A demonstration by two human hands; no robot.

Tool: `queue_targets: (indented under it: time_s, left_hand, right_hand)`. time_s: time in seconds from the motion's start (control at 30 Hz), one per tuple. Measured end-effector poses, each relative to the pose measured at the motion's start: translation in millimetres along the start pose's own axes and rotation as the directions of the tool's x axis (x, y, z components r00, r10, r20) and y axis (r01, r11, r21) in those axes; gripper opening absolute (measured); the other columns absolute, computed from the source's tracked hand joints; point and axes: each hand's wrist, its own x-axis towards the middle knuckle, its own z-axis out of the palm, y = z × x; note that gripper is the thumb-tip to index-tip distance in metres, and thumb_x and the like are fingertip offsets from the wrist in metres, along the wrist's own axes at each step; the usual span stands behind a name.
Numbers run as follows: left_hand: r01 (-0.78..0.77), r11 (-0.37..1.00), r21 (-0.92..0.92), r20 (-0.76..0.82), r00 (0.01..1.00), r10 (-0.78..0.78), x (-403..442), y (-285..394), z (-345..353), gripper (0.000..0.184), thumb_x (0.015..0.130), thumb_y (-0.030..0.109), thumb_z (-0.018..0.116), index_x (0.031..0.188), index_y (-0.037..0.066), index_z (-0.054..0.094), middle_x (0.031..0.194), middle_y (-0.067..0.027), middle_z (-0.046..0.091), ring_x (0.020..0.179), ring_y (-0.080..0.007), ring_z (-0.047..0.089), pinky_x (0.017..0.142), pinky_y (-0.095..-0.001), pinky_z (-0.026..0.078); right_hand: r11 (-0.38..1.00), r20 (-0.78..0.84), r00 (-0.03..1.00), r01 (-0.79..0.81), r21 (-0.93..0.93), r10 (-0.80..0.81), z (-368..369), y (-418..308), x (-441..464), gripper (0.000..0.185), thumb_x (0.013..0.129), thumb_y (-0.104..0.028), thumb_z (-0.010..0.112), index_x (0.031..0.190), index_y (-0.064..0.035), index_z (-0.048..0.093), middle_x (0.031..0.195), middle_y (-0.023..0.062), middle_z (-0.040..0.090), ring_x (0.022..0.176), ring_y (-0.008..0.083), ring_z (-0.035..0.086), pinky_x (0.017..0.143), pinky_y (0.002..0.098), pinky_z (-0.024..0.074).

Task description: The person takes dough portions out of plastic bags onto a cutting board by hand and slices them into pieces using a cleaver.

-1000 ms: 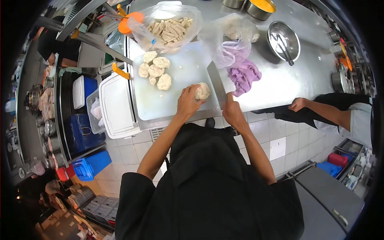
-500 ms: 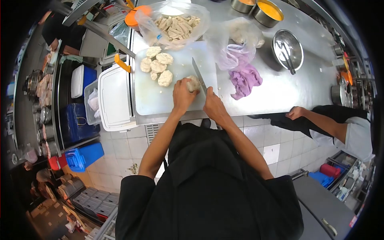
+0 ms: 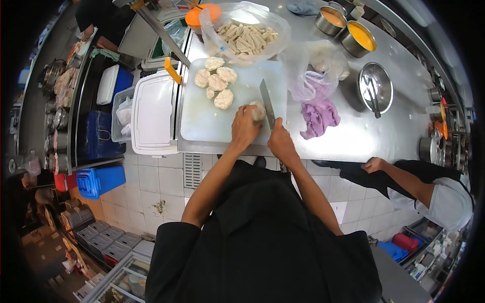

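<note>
On the pale cutting board [image 3: 202,126], my left hand [image 3: 245,126] is closed on a whitish, lumpy ball [image 3: 258,111], partly hidden by the fingers. My right hand [image 3: 282,144] grips the handle of a large knife [image 3: 267,102], whose blade stands close to the right side of the ball; whether they touch is unclear. Several similar pale lumps [image 3: 218,82] lie grouped at the upper left of the board. Behind the board is a clear plastic bag [image 3: 280,28] of pale strips [image 3: 247,38].
A purple cloth [image 3: 320,118] and another plastic bag [image 3: 323,58] lie right of the board. Farther right are a steel bowl with tongs [image 3: 386,88] and two pots [image 3: 358,39]. Another person's hand [image 3: 374,164] is near the table's front edge. A white lid [image 3: 154,113] is left.
Over the last second the knife has come from the board's right edge to beside the ball, its blade turned more edge-on. The camera view has shifted, so the table items appear farther right.
</note>
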Motion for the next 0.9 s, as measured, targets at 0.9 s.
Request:
queue_targets:
  time_s: [0.9]
  left_hand:
    - [0.152, 0.913, -0.378, -0.072, 0.979, -0.193, -84, -45, -79, 0.079, 0.081, 0.017, 0.071, 0.150, 0.018, 0.033, 0.145, -0.0127, 0.039, 0.118, -0.0337, 0.053, 0.095, -0.0404, 0.047]
  right_hand:
    - [0.909, 0.040, 0.952, 0.301, -0.288, -0.302, -5, 48, 90, 0.040, 0.080, 0.005, 0.046, 0.120, 0.0042, 0.042, 0.096, 0.0352, 0.060, 0.093, 0.0519, 0.058, 0.080, 0.0551, 0.0446]
